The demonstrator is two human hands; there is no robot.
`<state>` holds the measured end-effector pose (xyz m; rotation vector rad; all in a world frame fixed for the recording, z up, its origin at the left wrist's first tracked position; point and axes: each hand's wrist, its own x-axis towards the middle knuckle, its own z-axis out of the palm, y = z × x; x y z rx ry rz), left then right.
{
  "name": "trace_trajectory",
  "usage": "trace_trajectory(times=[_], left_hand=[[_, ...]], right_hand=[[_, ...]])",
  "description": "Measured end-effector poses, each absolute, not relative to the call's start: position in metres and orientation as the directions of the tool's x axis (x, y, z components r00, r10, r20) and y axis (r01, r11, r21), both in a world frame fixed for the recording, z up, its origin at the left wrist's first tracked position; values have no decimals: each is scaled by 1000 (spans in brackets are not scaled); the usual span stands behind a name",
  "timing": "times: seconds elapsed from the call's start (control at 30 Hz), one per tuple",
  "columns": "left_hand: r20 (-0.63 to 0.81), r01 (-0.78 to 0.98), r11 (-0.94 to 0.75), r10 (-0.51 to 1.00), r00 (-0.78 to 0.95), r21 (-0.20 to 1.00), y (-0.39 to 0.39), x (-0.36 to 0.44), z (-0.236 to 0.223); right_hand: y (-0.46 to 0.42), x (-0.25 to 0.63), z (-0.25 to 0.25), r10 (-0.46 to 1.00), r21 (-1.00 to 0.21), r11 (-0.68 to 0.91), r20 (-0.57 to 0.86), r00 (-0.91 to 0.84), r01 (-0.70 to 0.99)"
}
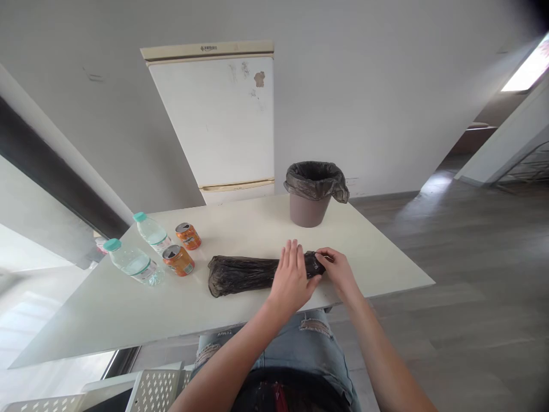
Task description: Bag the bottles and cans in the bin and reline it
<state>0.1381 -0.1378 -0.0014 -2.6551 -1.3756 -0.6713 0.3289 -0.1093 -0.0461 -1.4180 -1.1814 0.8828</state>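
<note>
A black plastic garbage bag (244,276), gathered into a long narrow strip, lies across the white table in front of me. My left hand (293,274) rests flat on its right part, fingers stretched out and pointing away from me. At the bag's right end, my right hand (338,270) has thumb and fingers closed on the dark plastic. The part of the bag beneath my left palm is hidden. Its left end fans out loosely.
Two orange cans (178,261) and two clear bottles with teal caps (136,263) stand left on the white table (240,229). A mauve trash bin (309,210) lined with a black bag stands at the back. Behind is a white refrigerator (223,120).
</note>
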Motion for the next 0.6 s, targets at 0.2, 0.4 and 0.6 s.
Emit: trace_trajectory(times=[0.2,0.4,0.6], left_hand=[[253,752,-658,735,630,39,-101,178,-67],[177,734,-676,732,658,62,-95,159,-75],[105,743,-668,742,662,32,-94,136,-69]], right_hand=[[-111,322,-55,955,-810,104,243,169,577],[-112,332,-63,953,-583,125,297,67,803],[-113,373,-67,915,-535,83,375,148,841]])
